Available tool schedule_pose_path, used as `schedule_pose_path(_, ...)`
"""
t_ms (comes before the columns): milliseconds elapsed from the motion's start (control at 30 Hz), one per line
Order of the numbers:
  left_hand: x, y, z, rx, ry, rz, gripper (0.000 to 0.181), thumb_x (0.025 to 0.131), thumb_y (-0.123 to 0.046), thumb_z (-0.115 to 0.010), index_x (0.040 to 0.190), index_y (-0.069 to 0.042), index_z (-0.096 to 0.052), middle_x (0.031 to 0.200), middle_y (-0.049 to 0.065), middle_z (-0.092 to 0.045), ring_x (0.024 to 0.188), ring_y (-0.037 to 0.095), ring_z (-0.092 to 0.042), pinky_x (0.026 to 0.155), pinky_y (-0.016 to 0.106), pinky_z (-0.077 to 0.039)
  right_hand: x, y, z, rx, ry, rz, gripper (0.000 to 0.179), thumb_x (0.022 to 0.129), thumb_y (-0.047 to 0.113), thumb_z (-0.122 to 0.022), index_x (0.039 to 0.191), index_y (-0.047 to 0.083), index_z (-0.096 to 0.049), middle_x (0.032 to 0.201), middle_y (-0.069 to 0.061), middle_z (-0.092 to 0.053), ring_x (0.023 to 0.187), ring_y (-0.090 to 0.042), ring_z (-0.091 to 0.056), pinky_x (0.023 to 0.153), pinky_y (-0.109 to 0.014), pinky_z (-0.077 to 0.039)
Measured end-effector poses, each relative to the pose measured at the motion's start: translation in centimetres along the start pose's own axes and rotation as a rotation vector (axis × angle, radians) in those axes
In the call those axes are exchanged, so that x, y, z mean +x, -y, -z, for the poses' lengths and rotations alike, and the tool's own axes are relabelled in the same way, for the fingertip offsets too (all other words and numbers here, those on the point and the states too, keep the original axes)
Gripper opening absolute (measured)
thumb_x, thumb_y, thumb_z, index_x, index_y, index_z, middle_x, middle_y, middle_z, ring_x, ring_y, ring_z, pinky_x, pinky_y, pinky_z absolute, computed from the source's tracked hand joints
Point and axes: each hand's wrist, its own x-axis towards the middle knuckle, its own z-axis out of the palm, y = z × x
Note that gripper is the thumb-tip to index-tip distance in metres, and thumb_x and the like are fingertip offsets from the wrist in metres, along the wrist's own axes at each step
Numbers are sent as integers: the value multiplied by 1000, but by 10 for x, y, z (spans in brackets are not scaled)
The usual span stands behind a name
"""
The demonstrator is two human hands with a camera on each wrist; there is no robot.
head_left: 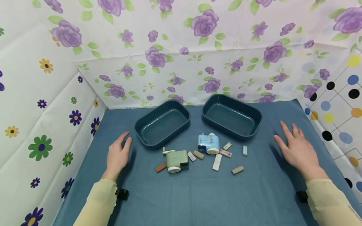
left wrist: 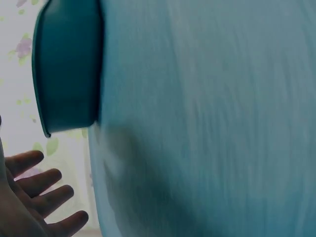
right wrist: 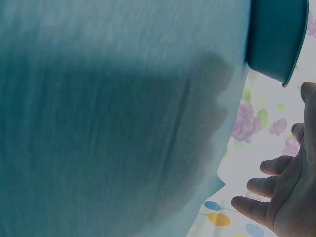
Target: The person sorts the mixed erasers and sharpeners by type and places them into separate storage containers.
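My left hand (head_left: 117, 157) hovers over the left side of the blue cloth, fingers relaxed and holding nothing. On the far right my right hand (head_left: 297, 152) is spread with straight fingers, also holding nothing. Between them sit a green crank sharpener-like device (head_left: 176, 159) with a white wheel-like disc and a similar light blue device (head_left: 208, 142). Around these lie several small blocks: a brown one (head_left: 161, 167), a white one (head_left: 217, 162), a tan one (head_left: 198, 154), an olive one (head_left: 237, 170) and a pale one (head_left: 244, 150). Neither hand touches any of them.
Two dark teal trays stand at the back, the left tray (head_left: 152, 146) angled near my left hand and the right tray (head_left: 240, 136) angled the other way. Behind them rises a flowered sheet (head_left: 169, 69). Patterned side sheets flank the blue cloth (head_left: 198, 201).
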Motion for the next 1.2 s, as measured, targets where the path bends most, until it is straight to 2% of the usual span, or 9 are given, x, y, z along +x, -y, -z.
schedule_pose_path(133,-2,-6,-9,-107,-46,80,51,115,-37,-48,154,-5,-58,155,22,-56,143,43,-51,117,62,-40,-3,4,0,23,0,-18,77,115,57,-35,174,22,-1,170,-39,-6,155,-63,-7,106,-87,-21)
schedule_pose_path(333,-6,-19,-17,-284,-54,213,55,116,-35,-47,161,-3,-48,162,20,-49,150,39,-45,122,57,-36,-8,11,-5,67,-8,-40,76,115,56,-34,174,23,-1,172,-37,-3,156,-60,-4,107,-87,-20)
schedule_pose_path(500,-6,-26,-24,-393,-51,294,61,116,-34,-47,167,-4,-36,171,17,-35,158,36,-32,127,53,-30,-10,17,-7,95,-19,-53,75,115,57,-32,174,23,0,173,-35,-1,157,-59,-3,108,-87,-19)
schedule_pose_path(600,-5,-29,-30,-432,-36,328,64,116,-36,-46,171,-8,-27,176,12,-25,161,33,-24,129,50,-26,-12,21,-9,112,-33,-58,75,115,57,-31,174,22,0,174,-33,1,158,-58,-3,108,-86,-19)
schedule_pose_path(733,-3,-33,-38,-484,-44,349,67,116,-37,-44,173,-12,-19,178,8,-16,163,29,-16,131,48,-21,-13,26,-13,132,-55,-52,74,116,55,-31,174,20,-3,174,-32,1,158,-56,-3,113,-84,-17)
schedule_pose_path(900,0,-38,-50,-531,-59,343,69,116,-36,-44,173,-9,-14,179,10,-10,164,23,-8,132,43,-17,-15,30,-13,145,-80,-44,73,116,52,-33,174,17,-5,175,-31,0,159,-55,-4,118,-80,-13)
schedule_pose_path(1067,0,-40,-59,-523,-31,326,72,116,-36,-44,172,-5,-10,179,13,-2,164,20,1,133,41,-9,-15,32,-14,153,-97,-53,73,116,53,-33,174,19,-5,175,-29,-2,160,-54,-6,120,-78,-12)
schedule_pose_path(1200,1,-42,-64,-494,-30,304,72,116,-33,-46,171,-3,-11,179,15,-1,165,24,2,133,42,-8,-16,34,-13,162,-121,-46,72,116,52,-34,174,20,-7,175,-29,-7,160,-52,-8,121,-77,-13)
